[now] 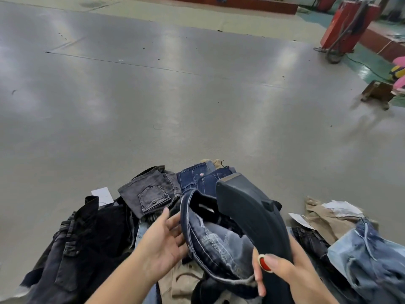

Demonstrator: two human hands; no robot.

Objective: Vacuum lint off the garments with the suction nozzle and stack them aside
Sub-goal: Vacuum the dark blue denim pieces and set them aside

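The right hand grips the handle of the black suction nozzle, fingers curled round it and the thumb lying against a red button. The nozzle's flat mouth points up and away, above the pile. The left hand is released, palm up with its fingers spread and relaxed, their tips just beside or touching the dark blue jeans; which, I cannot tell. These jeans lie bunched between the 2 hands, their waistband curving upward and the paler inside of the denim showing.

Around them the garments sit in a loose heap on the grey bench: black trousers at the left, grey jeans with a back pocket showing just beyond the left hand, navy jeans behind the nozzle, and light blue jeans with khaki trousers at the right. White paper tags lie among the clothes. Far off at the upper right stands a red machine.
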